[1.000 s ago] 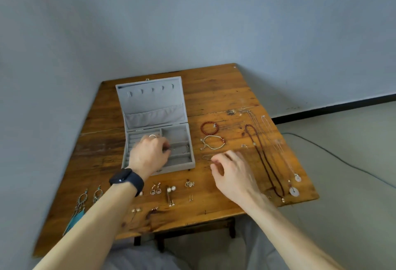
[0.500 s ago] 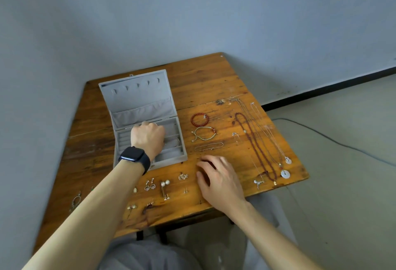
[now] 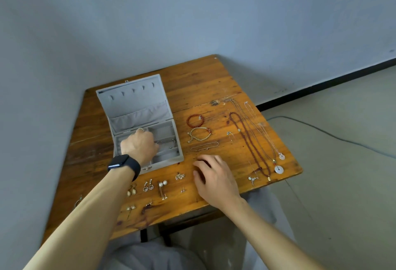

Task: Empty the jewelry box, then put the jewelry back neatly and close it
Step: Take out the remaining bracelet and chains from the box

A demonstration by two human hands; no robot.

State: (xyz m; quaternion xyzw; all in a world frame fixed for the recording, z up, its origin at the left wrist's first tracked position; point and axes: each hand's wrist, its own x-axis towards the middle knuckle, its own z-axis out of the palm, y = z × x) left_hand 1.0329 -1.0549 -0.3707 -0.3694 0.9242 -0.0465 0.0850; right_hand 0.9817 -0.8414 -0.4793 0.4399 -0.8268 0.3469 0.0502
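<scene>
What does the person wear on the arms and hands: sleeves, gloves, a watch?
No sleeves or gloves show; both forearms are bare. At the wrist of the left hand sits a black smartwatch with a rectangular dark face and a black band. The right hand and its wrist wear nothing visible.

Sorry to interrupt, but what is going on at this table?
A person sits at a table with an open jewelry box. The left hand reaches into its tray, whether gripping anything is unclear; the right hand rests on the table beside it. A red bracelet, pearl earrings and a pendant necklace lie among pieces spread outside.
</scene>
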